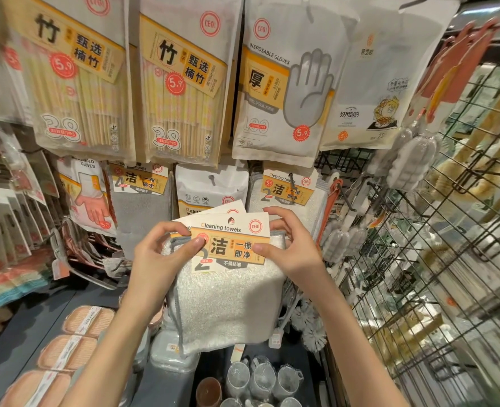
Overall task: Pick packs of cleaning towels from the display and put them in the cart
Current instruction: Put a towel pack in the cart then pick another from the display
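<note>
The left hand (157,259) pinches the left edge of the card label on a towel pack (228,295), thumb on the printed front, the other fingers curled behind the top corner. The right hand (290,245) pinches the right edge the same way, thumb flat on the label, fingers bent over the upper corner. Between them the white pack hangs at the centre of the frame, held clear of the rack; at least one more card fans out behind its label.

Just behind, on the hooks, hang another white towel pack (287,195) right of centre, a grey towel pack (141,201) to the left and a white pouch (210,186) between them. Across the top of the frame hang two chopstick packs (181,83) and a glove pack (284,92). At lower left, tan sponges (87,320) lie on a dark shelf (22,327); at bottom centre stand clear cups (260,377). A wire grid (436,259) of goods fills the right side.
</note>
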A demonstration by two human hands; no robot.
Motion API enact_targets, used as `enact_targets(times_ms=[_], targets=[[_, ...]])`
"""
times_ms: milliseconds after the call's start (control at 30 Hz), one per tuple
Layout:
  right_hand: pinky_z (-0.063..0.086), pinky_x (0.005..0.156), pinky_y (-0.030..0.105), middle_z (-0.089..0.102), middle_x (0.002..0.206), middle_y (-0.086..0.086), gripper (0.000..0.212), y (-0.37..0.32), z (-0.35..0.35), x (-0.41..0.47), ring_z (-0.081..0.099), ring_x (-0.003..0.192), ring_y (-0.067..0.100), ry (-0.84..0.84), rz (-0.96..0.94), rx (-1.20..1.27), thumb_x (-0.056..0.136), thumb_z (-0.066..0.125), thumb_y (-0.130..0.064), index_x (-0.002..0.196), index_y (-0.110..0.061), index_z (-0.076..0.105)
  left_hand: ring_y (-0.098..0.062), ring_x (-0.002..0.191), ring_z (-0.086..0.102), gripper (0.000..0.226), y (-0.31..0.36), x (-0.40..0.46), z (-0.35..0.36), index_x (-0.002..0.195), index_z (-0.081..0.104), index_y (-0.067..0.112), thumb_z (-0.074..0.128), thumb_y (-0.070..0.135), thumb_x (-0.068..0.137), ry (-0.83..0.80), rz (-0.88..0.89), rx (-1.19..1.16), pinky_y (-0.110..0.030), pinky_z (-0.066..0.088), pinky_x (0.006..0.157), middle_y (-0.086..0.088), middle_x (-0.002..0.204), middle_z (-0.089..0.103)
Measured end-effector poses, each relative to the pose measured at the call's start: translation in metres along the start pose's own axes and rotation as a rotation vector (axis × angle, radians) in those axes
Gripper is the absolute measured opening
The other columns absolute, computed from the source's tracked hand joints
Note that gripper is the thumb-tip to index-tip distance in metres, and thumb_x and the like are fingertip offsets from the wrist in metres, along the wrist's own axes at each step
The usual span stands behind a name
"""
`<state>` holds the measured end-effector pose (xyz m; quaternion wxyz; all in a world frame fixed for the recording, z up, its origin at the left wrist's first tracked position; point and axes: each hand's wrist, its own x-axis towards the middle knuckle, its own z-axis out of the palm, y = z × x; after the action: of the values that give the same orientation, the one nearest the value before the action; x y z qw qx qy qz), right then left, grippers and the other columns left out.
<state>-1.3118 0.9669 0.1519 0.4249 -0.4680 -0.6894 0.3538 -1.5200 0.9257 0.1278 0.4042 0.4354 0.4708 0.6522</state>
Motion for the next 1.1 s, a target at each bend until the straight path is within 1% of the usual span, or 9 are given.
enact_targets(times_ms=[100, 200, 300, 433, 533, 700, 767, 900, 1100], targets=[[0.038, 0.079, 0.012, 0.059, 0.092, -0.012, 0.056, 0.001, 0.002, 0.0, 0.055, 0.097, 0.001, 0.027, -0.006, 0.009, 0.075, 0.076, -0.009, 0.107, -0.046, 0.049, -0.021, 0.086, 0.072, 0.018, 0.0, 0.0, 0.001, 0.081, 0.059, 0.014, 0.074, 0.007, 0.073, -0.01, -0.018, 0.004, -0.037, 0.057, 0.07, 0.008, 0.088, 0.074], [0.045, 0.085, 0.022, 0.062, 0.095, -0.001, 0.055, 0.006, 0.0, 0.0, 0.059, 0.098, 0.009, 0.085, -0.021, 0.049, 0.075, 0.075, -0.005, 0.11, -0.041, 0.051, -0.019, 0.084, 0.07, 0.017, -0.001, 0.001, -0.001, 0.083, 0.061, 0.017, 0.072, 0.007, 0.075, 0.008, -0.027, -0.004, -0.024, 0.054, 0.063, 0.002, 0.089, 0.073], [0.05, 0.092, 0.04, 0.064, 0.097, 0.01, 0.053, 0.01, -0.005, 0.001, 0.062, 0.099, 0.017, 0.116, -0.027, 0.096, 0.075, 0.073, -0.001, 0.115, -0.03, 0.053, -0.022, 0.087, 0.064, 0.006, -0.001, 0.003, -0.005, 0.081, 0.064, 0.025, 0.069, 0.023, 0.077, -0.003, -0.029, -0.012, -0.034, 0.049, 0.071, 0.005, 0.09, 0.071], [0.047, 0.096, 0.047, 0.066, 0.096, 0.005, 0.053, 0.01, -0.01, 0.001, 0.062, 0.098, 0.013, 0.12, -0.05, 0.106, 0.075, 0.072, 0.002, 0.112, -0.033, 0.055, -0.017, 0.078, 0.062, 0.007, 0.0, 0.004, -0.005, 0.081, 0.066, 0.024, 0.068, 0.031, 0.083, -0.025, -0.048, -0.06, -0.026, 0.048, 0.065, 0.002, 0.083, 0.071], [0.051, 0.09, 0.044, 0.066, 0.096, 0.001, 0.053, 0.011, -0.021, 0.002, 0.063, 0.097, 0.012, 0.181, -0.037, 0.157, 0.075, 0.071, 0.004, 0.109, -0.034, 0.055, -0.021, 0.074, 0.059, 0.011, -0.001, 0.004, -0.01, 0.081, 0.067, 0.029, 0.069, 0.023, 0.072, -0.038, -0.041, -0.027, -0.033, 0.045, 0.065, -0.002, 0.083, 0.069], [0.055, 0.068, 0.019, 0.063, 0.096, -0.003, 0.05, 0.014, -0.042, 0.01, 0.061, 0.087, -0.005, 0.3, -0.036, 0.236, 0.075, 0.068, 0.01, 0.115, -0.017, 0.053, -0.017, 0.077, 0.069, 0.033, -0.005, 0.006, -0.016, 0.08, 0.066, 0.032, 0.061, 0.0, 0.087, -0.025, -0.03, -0.002, -0.032, 0.054, 0.067, 0.001, 0.092, 0.073], [0.055, 0.069, 0.018, 0.062, 0.097, -0.004, 0.05, 0.016, -0.048, 0.017, 0.06, 0.09, -0.003, 0.334, -0.033, 0.214, 0.076, 0.067, 0.009, 0.112, -0.023, 0.053, -0.019, 0.08, 0.069, 0.032, -0.006, 0.006, -0.018, 0.082, 0.066, 0.031, 0.06, 0.0, 0.088, -0.015, -0.034, -0.002, -0.034, 0.053, 0.07, -0.001, 0.096, 0.073], [0.056, 0.079, 0.032, 0.061, 0.102, -0.004, 0.05, 0.027, -0.054, 0.03, 0.059, 0.104, 0.019, 0.391, 0.0, 0.192, 0.079, 0.067, 0.004, 0.105, -0.036, 0.053, -0.023, 0.081, 0.069, 0.032, -0.008, 0.006, -0.023, 0.08, 0.066, 0.032, 0.06, 0.001, 0.087, 0.009, -0.036, 0.004, -0.033, 0.053, 0.069, -0.002, 0.096, 0.072], [0.055, 0.072, 0.016, 0.06, 0.101, -0.008, 0.046, 0.041, -0.056, 0.045, 0.058, 0.103, 0.014, 0.482, 0.021, 0.16, 0.081, 0.066, 0.002, 0.116, -0.024, 0.052, -0.034, 0.09, 0.067, 0.031, -0.009, 0.004, -0.026, 0.079, 0.067, 0.031, 0.06, 0.001, 0.087, 0.04, -0.051, 0.003, -0.048, 0.048, 0.084, -0.005, 0.098, 0.072]])
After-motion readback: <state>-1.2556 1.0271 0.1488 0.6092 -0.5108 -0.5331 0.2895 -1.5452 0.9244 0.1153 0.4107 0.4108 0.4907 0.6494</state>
